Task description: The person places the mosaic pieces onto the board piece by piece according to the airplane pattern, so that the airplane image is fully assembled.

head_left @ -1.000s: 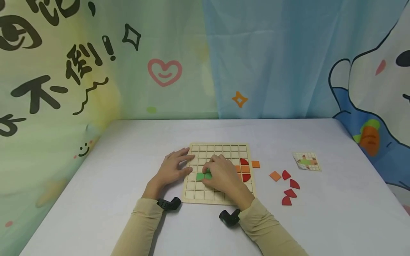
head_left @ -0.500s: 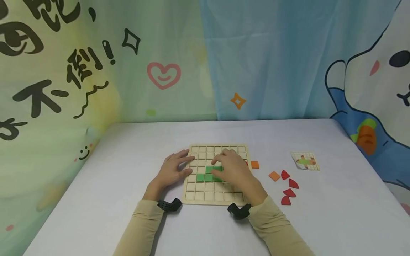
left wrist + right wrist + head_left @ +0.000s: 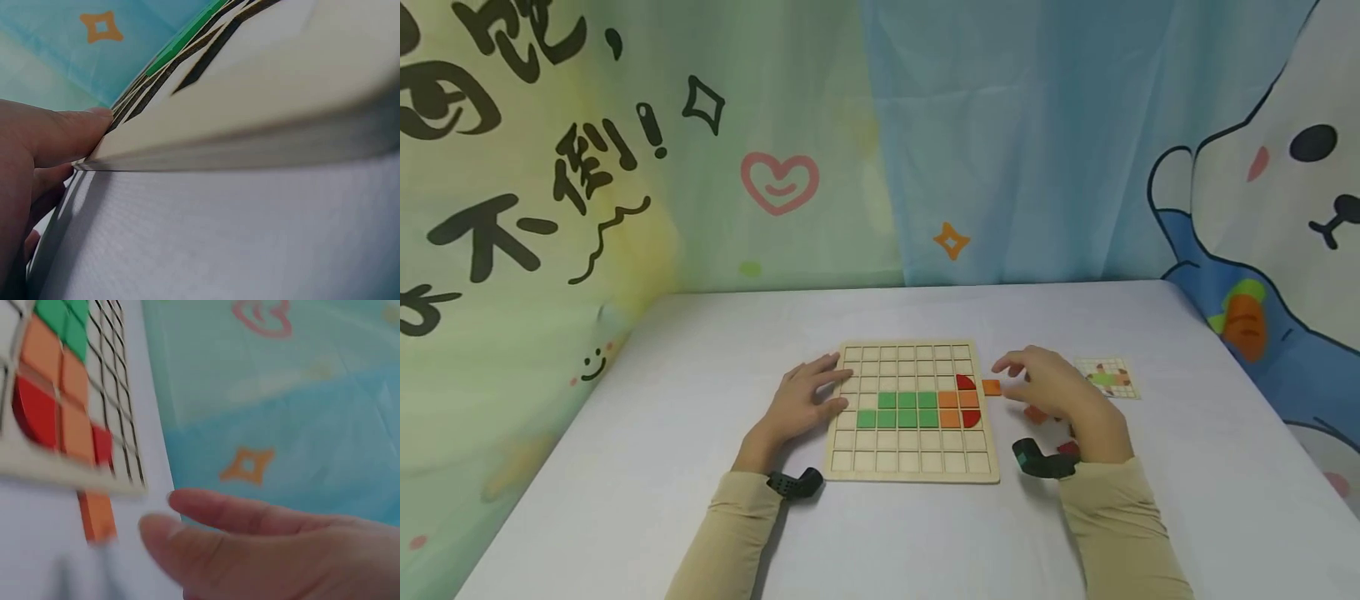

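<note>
A wooden grid board lies on the white table. Several green square tiles fill cells across its middle, followed by orange square tiles and red quarter-round pieces near its right edge. My left hand rests at the board's left edge, fingers extended; the left wrist view shows the thumb against the board's edge. My right hand hovers right of the board, holding nothing, thumb and fingers apart. Just left of its fingertips, a loose orange tile lies beside the board.
Another orange tile and red quarter-round pieces lie right of the board, partly hidden by my right hand and wrist camera. Behind that hand is a pattern card. A printed curtain hangs beyond the table.
My right hand has lifted off the green tiles and moved right, past the board's right edge, uncovering the coloured pieces. The left hand stays at the board's left edge.
</note>
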### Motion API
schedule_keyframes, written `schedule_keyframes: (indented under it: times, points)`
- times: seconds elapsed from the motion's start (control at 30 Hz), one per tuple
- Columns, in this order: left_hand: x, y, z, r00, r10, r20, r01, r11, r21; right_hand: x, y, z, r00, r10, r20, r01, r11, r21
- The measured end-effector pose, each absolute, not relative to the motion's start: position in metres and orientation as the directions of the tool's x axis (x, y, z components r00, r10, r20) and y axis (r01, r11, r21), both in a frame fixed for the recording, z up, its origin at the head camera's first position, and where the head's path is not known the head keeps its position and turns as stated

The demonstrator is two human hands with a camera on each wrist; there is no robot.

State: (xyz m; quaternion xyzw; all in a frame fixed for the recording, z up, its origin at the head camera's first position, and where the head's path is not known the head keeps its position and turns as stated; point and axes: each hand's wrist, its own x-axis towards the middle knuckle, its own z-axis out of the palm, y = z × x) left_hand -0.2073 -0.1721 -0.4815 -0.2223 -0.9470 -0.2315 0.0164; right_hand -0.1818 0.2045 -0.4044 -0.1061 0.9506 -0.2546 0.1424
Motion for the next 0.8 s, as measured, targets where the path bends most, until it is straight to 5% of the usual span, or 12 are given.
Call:
schedule_keyframes:
  times: [0.47,0.8]
  points:
    - [-0.203,-0.177,-0.486,-0.909,0.400,0.121,0.409,0.791,0.456,-0.177,0.257,-0.427,-0.878,-0.191,-0.439,0.073,0.853,-0.517]
    - [-0.207,-0.174,-0.484,-0.897,0.420,0.137,0.436,0.791,0.431,-0.179,0.258,-0.434,-0.914,-0.122,-0.387,0.096,0.862,-0.498]
